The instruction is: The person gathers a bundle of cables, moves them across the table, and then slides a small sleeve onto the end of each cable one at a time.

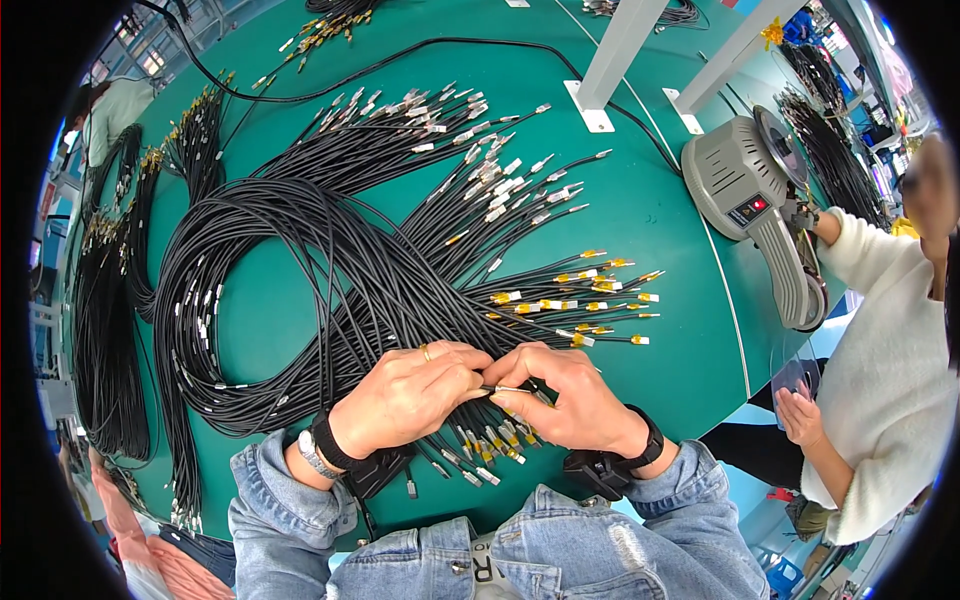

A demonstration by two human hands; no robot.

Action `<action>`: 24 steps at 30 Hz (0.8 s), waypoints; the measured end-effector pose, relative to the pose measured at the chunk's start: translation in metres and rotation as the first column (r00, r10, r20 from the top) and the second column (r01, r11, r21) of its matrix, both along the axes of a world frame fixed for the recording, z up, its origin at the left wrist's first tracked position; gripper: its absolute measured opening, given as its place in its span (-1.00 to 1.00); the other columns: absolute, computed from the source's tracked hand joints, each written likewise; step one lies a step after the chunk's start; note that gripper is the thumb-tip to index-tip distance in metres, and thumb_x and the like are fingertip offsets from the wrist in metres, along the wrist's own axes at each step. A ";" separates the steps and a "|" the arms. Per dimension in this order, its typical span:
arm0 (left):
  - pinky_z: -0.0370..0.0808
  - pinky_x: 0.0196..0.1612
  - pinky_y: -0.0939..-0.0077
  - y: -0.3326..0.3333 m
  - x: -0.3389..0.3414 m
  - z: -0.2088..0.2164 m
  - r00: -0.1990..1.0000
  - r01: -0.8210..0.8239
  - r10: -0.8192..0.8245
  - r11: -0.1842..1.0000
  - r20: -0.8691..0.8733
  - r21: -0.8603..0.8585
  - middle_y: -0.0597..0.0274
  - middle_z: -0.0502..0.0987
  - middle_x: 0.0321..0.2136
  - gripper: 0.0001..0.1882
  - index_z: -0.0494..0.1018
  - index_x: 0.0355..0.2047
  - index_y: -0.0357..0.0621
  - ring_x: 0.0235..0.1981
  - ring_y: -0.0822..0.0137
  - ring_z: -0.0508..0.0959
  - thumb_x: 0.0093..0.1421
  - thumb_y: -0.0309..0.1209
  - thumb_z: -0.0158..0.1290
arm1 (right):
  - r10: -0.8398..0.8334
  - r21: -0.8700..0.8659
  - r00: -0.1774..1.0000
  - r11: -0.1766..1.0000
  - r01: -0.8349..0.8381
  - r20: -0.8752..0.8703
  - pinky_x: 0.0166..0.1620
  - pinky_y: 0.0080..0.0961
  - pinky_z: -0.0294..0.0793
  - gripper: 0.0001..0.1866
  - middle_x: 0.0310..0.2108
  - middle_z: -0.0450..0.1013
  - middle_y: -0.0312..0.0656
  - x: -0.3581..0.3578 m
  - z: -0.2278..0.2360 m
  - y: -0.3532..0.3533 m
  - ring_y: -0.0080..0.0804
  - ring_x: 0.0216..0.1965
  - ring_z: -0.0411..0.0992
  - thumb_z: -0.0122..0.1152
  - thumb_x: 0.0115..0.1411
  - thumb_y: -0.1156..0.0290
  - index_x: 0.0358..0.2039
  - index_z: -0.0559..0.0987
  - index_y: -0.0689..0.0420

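Observation:
My left hand (412, 392) and my right hand (563, 392) meet at the front of the green table, fingertips pinched close together. Between them runs a thin black cable (489, 389) with a pale end piece, gripped by both hands; its exact tip is partly hidden by my fingers. Just beyond lies a large looped bundle of black cables (270, 205). Some of its ends carry white labels (497, 200), others yellow and white tags (565, 305). More yellow-tagged cable ends (500, 440) poke out below my hands.
A grey machine (740, 180) with a round disc and red light stands at the right, beside white metal posts (615, 60). A person in a white sweater (885, 300) is there. More cable bundles (105, 330) hang at the left. A thick black cord (440, 42) crosses the green table (690, 350).

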State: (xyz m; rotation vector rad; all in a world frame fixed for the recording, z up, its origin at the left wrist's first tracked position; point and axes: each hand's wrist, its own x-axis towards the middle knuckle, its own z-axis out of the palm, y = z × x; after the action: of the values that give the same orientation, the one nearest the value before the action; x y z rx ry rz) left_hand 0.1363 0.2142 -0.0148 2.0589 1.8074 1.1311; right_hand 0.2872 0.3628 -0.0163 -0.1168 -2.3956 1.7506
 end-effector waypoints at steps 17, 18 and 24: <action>0.47 -0.49 0.58 -0.004 0.010 0.010 0.904 -0.212 0.279 0.951 0.323 -0.226 0.16 0.56 -0.50 -0.93 0.43 -0.38 -0.27 -0.51 0.36 0.58 0.13 -0.55 0.10 | -0.116 -0.461 0.993 0.880 0.114 0.024 -0.08 -0.54 0.45 -0.79 -0.26 0.47 -0.21 -0.003 0.000 -0.003 -0.46 -0.20 0.47 0.18 0.18 0.51 -0.17 0.45 0.26; 0.47 -0.49 0.58 -0.004 0.011 0.012 0.907 -0.214 0.277 0.952 0.317 -0.219 0.16 0.56 -0.50 -0.93 0.43 -0.38 -0.27 -0.51 0.36 0.58 0.13 -0.55 0.10 | -0.108 -0.455 0.991 0.881 0.131 0.077 -0.10 -0.55 0.45 -0.80 -0.28 0.47 -0.21 -0.005 0.003 -0.004 -0.47 -0.22 0.47 0.18 0.18 0.50 -0.19 0.46 0.26; 0.44 -0.52 0.56 -0.005 0.012 0.016 0.879 -0.212 0.308 0.936 0.365 -0.280 0.20 0.54 -0.56 -0.94 0.46 -0.39 -0.26 -0.56 0.38 0.57 0.16 -0.52 0.08 | -0.100 -0.079 0.986 0.991 0.111 0.136 -0.23 -0.57 0.43 -0.83 -0.40 0.48 -0.23 -0.013 0.016 -0.005 -0.56 -0.32 0.43 0.18 0.20 0.42 -0.32 0.50 0.28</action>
State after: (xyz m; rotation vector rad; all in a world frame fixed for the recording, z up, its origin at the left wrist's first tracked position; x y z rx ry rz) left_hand 0.1479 0.2090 0.0009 1.3552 1.9265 1.2296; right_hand 0.2745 0.3583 -0.0007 -0.3744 -2.3534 1.8509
